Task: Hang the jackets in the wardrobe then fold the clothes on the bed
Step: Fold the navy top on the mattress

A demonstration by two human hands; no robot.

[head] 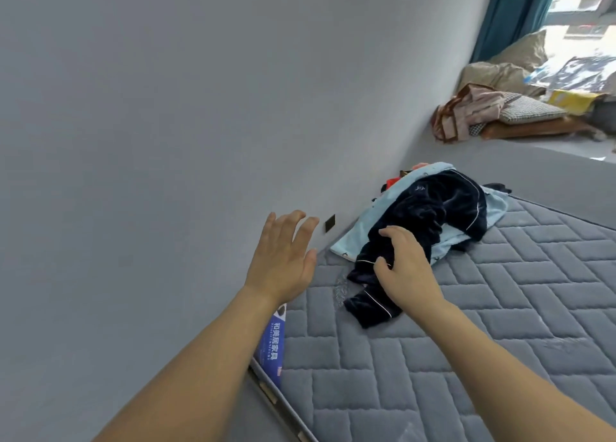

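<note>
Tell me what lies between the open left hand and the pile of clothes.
In the head view, only bare quilted mattress separates the left hand from the pile of clothes; the right hand grips the navy garment.

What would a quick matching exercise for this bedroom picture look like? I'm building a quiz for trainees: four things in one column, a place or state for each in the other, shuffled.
Column one:
1. dark navy velvet garment with white piping
2. light blue soft garment
3. left hand
4. teal fabric curtain

Column two:
a. hangs beside the window, top right
b. fingers spread, holding nothing, near the wall
c. lies under the darker piece
d. heaped on top of the pile, under the right hand

Pairs: 1-d, 2-c, 3-b, 4-a
</note>
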